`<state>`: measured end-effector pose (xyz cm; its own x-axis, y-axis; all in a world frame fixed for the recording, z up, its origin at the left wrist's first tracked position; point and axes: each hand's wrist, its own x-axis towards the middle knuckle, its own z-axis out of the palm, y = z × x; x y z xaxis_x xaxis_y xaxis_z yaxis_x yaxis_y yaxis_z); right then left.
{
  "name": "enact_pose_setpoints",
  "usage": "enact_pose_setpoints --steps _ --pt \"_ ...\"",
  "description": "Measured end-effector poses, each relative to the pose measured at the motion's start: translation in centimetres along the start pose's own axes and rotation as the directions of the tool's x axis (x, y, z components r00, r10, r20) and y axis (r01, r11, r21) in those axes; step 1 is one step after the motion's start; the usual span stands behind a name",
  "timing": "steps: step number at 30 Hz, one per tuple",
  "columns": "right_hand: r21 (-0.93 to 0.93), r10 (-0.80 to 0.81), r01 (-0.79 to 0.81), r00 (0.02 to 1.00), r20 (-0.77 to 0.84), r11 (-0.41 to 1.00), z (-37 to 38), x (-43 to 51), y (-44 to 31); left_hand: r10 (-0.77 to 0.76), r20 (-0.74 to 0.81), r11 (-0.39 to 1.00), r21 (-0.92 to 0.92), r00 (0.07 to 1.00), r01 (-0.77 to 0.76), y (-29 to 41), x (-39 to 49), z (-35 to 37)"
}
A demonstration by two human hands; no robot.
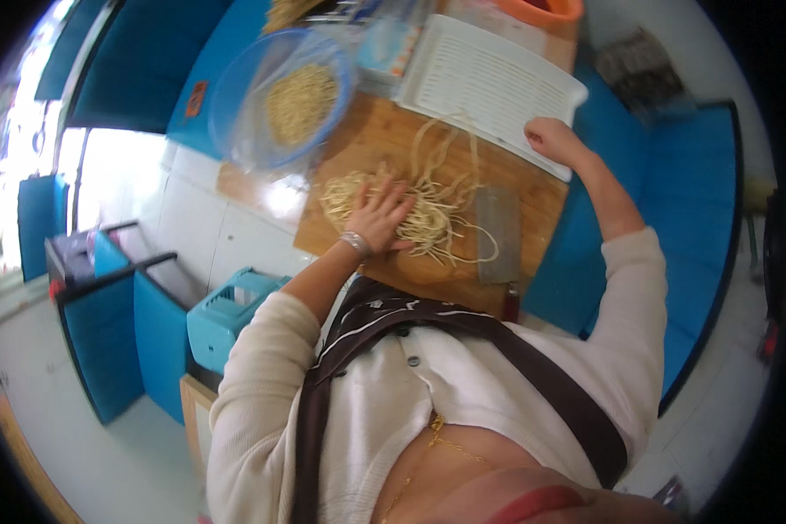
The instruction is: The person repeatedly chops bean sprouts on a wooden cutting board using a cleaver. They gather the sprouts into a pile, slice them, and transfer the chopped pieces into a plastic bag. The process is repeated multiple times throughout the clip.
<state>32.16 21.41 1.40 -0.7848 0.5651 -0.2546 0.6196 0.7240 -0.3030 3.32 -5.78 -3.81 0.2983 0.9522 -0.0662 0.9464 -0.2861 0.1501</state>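
My left hand [381, 219], a bracelet at its wrist, lies palm down with spread fingers on a pile of pale noodles [429, 219]. The pile rests on a wooden board [380, 131], and several long strands trail from it towards a white ribbed plastic tray [485, 78]. Over the tray's right edge is my right hand [553, 139], its fingers curled; whether they hold anything cannot be told. A cleaver [499, 236] with a broad metal blade lies flat on the board, right of the noodles, its dark red handle pointing towards my body.
Beyond the board at the left stands a blue plastic basin [219, 111] with a clear liner and a yellowish heap [301, 105] inside. An orange basin [543, 14] is at the far edge. Blue benches flank the work area, and a turquoise plastic stool [219, 327] stands at lower left.
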Motion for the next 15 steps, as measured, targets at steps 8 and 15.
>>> enact_pose_setpoints --steps 8,15 --pt "0.495 -0.176 0.379 0.896 -0.408 0.782 1.6 18.9 -22.5 0.043 -0.048 0.999 -0.01 0.998 -0.044 -0.2 0.2 0.9" --pt "0.531 0.048 0.267 0.862 -0.505 0.804 2.4 16.7 -16.2 0.068 -0.048 0.995 -0.062 0.996 -0.071 -0.3 0.1 0.9"
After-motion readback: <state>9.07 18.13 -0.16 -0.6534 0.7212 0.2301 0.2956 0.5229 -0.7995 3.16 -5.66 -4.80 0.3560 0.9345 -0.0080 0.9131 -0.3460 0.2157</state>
